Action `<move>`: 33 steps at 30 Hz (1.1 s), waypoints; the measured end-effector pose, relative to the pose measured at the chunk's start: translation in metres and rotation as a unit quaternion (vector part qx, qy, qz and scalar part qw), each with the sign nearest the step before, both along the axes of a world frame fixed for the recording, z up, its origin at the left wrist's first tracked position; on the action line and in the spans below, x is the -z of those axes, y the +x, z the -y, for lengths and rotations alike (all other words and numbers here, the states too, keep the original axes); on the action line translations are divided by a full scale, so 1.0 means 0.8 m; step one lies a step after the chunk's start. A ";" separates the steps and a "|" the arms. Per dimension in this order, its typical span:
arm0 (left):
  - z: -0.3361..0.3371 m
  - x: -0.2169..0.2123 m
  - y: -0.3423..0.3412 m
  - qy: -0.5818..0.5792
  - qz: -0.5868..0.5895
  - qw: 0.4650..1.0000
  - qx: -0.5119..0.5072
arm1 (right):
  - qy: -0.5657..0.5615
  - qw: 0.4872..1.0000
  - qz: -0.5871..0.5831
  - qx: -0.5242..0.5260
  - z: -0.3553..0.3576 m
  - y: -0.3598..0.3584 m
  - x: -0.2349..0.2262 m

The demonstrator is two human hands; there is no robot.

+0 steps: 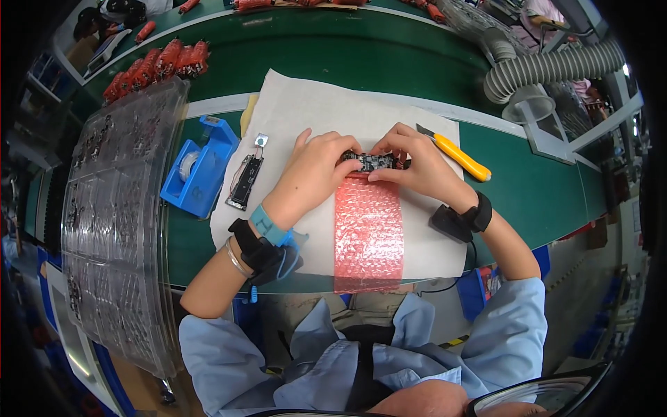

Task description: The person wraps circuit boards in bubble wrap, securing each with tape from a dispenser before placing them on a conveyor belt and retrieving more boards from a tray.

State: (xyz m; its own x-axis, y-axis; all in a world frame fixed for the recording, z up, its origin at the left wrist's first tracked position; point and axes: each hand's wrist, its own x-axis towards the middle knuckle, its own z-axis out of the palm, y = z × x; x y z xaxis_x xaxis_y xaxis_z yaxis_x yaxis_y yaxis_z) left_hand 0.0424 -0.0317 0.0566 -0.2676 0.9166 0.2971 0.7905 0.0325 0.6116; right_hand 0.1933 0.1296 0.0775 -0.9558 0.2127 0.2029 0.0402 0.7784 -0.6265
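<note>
Between both hands sits a small black circuit board assembly [376,163], dense with components. My left hand [321,167] pinches its left end, and my right hand [411,161] grips its right end. Under it lies the far end of a strip of red bubble wrap [368,233], which runs toward me over the table's front edge. A white cloth [292,118] is spread beneath. Left of my left hand rests a second black module [245,182] with thin wires and a small square piece at its top. A yellow-handled utility knife [463,158] lies just right of my right hand.
A blue tape dispenser [201,170] stands at the left, beside stacked clear plastic trays [121,229] of parts. Several red-wrapped bundles [160,66] sit at the far left. A grey ribbed duct [556,69] hangs over the far right of the green bench [313,52].
</note>
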 end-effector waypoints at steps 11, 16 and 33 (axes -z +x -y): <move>-0.027 0.001 -0.034 -0.082 0.195 0.971 0.113 | -0.063 0.976 0.207 0.010 -0.036 -0.003 -0.015; -0.020 -0.004 -0.038 -0.104 0.234 0.961 0.102 | -0.010 0.984 0.176 -0.022 -0.024 -0.001 -0.020; 0.018 -0.022 0.014 0.015 -0.213 0.960 0.180 | 0.253 0.964 -0.052 -0.067 0.042 0.042 0.008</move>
State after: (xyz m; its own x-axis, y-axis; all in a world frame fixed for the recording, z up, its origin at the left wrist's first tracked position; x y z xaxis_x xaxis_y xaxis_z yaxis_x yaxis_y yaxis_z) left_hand 0.0537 -0.0459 0.0741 0.2168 0.9160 0.3375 0.9258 -0.3026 0.2266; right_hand 0.2272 0.0963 0.0709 -0.9370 -0.0621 0.3437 -0.1237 0.9793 -0.1602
